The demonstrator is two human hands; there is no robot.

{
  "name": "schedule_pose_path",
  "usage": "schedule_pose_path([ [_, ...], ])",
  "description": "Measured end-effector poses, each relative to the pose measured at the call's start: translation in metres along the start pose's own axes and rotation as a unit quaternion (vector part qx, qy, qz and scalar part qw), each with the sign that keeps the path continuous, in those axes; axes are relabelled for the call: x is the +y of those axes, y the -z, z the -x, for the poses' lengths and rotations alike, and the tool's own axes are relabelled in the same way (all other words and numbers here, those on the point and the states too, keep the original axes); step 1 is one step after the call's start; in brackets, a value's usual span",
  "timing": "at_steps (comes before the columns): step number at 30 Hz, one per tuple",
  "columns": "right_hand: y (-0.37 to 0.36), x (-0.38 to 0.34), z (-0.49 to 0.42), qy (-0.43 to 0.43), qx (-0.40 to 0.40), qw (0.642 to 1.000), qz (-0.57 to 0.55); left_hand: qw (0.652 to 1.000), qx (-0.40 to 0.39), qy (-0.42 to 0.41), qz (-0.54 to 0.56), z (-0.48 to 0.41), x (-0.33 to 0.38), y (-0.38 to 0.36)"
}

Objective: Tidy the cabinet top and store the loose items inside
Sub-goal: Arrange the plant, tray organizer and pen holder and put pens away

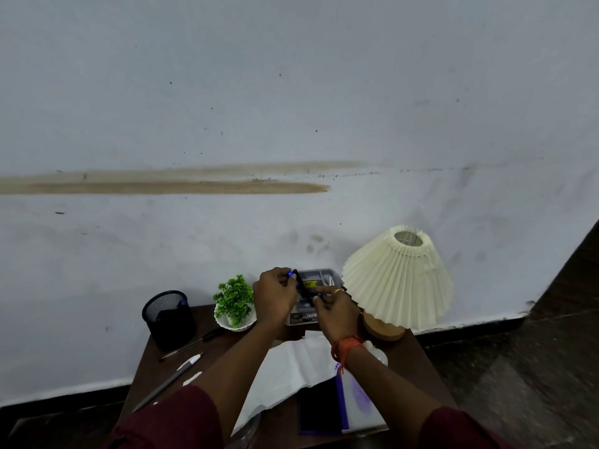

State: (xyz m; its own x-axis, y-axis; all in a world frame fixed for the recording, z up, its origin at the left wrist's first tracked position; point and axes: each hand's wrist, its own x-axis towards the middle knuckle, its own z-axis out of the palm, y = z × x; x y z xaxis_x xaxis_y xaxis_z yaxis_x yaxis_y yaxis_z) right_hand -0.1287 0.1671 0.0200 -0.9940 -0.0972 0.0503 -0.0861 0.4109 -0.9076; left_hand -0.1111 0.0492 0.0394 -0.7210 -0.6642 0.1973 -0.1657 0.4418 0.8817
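While the lower edge of the frame is cutting off both maroon sleeves and the near side of the dark wooden table (418,358), several details are remaining hard to read. The grey compartmented tray (319,276) at 12 o'clock on the table is lying mostly behind the hands, and its contents are too small to identify. The wooden lamp base (382,328) at 2 o'clock is sitting partly under the pleated cream shade (398,280), and the print on the tray's front label is blurring.

The left hand (272,298) and right hand (335,311) are working close together above the tray, each pinching one end of a slim black item with blue tips (303,285); the fingers are closing on it, and what the item is cannot be told. An orange thread band is circling the right wrist.

At 10 o'clock a black mesh pen cup (168,317) is standing upright, round and perforated. Just beside the left hand, a small green artificial plant (234,299) is sitting in a white scalloped bowl. At 9 o'clock, loose pens (181,361) are lying diagonally on the bare wood. Toward 6 o'clock, a crumpled white plastic bag (288,374) is spreading under the forearms, with a dark flat rectangle in a purple border (319,409) resting on it. Behind, the pale wall is showing a long brown streak.
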Motion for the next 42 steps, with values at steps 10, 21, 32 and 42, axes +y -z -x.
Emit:
schedule_pose_path([
  [10, 0.008, -0.047, 0.023, 0.079, 0.049, 0.993, 0.067, 0.999, 0.024, -0.017, 0.026, 0.011, 0.024, 0.054],
  [21, 0.002, -0.12, 0.058, 0.129, 0.054, 0.99, -0.001, 0.996, 0.073, -0.039, 0.02, 0.02, 0.044, 0.137],
  [32, -0.074, -0.159, 0.1, 0.139, -0.03, 0.989, -0.034, 0.987, 0.153, -0.023, -0.046, 0.016, 0.003, 0.236],
  [42, -0.133, -0.149, 0.109, 0.127, -0.079, 0.989, -0.003, 0.981, 0.175, 0.029, -0.073, 0.009, -0.054, 0.26],
])
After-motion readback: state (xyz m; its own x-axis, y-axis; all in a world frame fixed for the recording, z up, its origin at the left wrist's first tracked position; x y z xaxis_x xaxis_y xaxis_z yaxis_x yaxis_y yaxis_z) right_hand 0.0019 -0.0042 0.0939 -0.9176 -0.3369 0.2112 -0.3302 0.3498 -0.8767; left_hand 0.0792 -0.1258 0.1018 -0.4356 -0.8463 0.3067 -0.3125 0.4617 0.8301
